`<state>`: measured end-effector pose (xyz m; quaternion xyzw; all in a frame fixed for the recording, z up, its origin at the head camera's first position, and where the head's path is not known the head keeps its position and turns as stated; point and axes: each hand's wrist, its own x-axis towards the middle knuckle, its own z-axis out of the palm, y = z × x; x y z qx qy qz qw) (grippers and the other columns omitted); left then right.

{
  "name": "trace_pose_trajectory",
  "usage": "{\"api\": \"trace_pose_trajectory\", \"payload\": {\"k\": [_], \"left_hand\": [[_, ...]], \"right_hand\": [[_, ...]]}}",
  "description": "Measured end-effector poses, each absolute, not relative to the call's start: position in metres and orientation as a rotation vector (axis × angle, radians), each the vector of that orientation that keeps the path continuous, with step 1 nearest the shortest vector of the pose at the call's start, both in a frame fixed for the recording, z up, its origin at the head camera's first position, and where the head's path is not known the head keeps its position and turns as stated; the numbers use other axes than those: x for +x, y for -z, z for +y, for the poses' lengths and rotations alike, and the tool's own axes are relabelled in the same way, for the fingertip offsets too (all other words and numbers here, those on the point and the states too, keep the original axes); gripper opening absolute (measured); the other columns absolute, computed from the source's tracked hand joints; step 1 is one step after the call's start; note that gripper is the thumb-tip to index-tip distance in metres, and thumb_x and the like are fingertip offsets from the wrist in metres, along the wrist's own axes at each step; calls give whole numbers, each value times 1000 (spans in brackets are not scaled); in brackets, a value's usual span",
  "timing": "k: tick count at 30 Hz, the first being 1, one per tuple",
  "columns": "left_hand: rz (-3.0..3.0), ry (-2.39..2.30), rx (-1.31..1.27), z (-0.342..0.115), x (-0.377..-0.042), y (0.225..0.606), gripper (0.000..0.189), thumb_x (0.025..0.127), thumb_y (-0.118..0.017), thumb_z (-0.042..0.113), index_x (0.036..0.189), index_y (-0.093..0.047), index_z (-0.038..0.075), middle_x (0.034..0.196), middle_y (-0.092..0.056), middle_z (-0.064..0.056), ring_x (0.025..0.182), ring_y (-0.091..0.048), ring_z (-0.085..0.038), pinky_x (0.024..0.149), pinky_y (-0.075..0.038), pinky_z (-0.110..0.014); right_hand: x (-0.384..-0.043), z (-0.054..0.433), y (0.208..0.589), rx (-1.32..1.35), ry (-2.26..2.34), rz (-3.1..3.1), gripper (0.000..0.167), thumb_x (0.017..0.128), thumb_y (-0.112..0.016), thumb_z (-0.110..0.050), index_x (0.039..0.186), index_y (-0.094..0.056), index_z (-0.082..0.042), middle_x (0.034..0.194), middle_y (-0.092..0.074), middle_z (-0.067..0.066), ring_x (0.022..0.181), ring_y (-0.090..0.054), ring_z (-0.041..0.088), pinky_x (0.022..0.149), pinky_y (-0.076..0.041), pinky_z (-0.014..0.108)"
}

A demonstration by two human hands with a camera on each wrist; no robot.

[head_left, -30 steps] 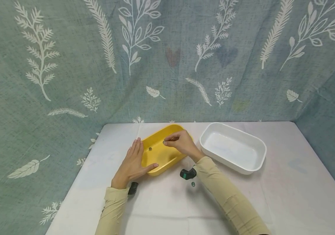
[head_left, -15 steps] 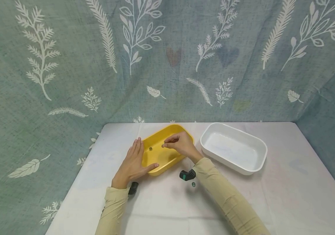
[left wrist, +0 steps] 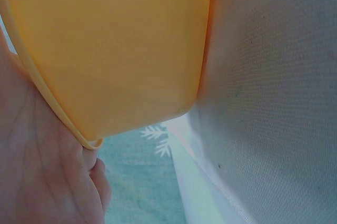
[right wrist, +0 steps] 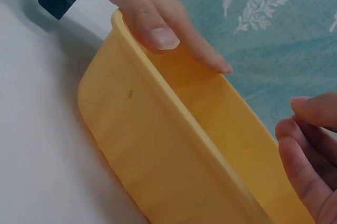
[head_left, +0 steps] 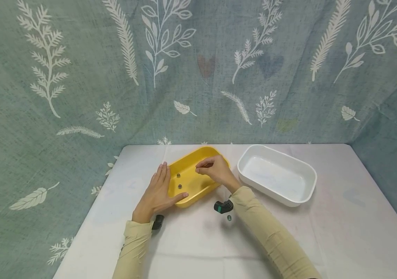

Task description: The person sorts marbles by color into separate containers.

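Note:
A yellow tray [head_left: 193, 182] stands tilted across the table, with two small dark marbles [head_left: 178, 175] near its left end. Along that end lies my left hand [head_left: 156, 193], fingers straight along the outer side and thumb over the near rim. In the left wrist view its palm [left wrist: 47, 150] is against the tray's rim. Over the tray's right half hangs my right hand [head_left: 216, 170]. Its thumb and fingers [right wrist: 297, 150] are curled with the tips close together, and no marble shows between them. The inside of its palm is hidden.
A white tray [head_left: 276, 176] stands to the right of the yellow one. One small greenish marble [head_left: 229, 218] lies on the white tablecloth beside the right sleeve. Dark wrist cameras [head_left: 223, 207] sit below both wrists. A leaf-patterned curtain [head_left: 191, 77] hangs behind the table.
The marble at my right fingertips has been let go and now lies in the yellow tray near the first one. My right fingertips drew back slightly rightward. The left hand has stayed put.

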<state>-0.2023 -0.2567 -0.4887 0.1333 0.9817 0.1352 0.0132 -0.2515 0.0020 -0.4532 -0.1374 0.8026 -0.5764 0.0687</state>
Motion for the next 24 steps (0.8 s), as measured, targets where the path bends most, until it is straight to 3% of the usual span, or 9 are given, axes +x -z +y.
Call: {"api": "trace_pose_trajectory", "payload": {"k": [12,24], "left_hand": [[3042,-436,414,-258,-203,486,126,85,-54,84,164,-2,0,175,9,-13,164,3,-33,133,-10,-56],[3035,-448,407,-257,-202,486,127,85,-55,83,165,-1,1,176,9,-13,164,4,-32,133,-9,-55]], "right_hand": [[-239,29,443,-487,1830,2416,19,92,-79,-14,108,-80,-4,107,-79,14,94,-76,21,86,-63,31],[-219,68,441,-455,1893,2479,17,92,-80,-17,106,-81,-8,105,-80,12,90,-74,18,79,-60,22]]}}
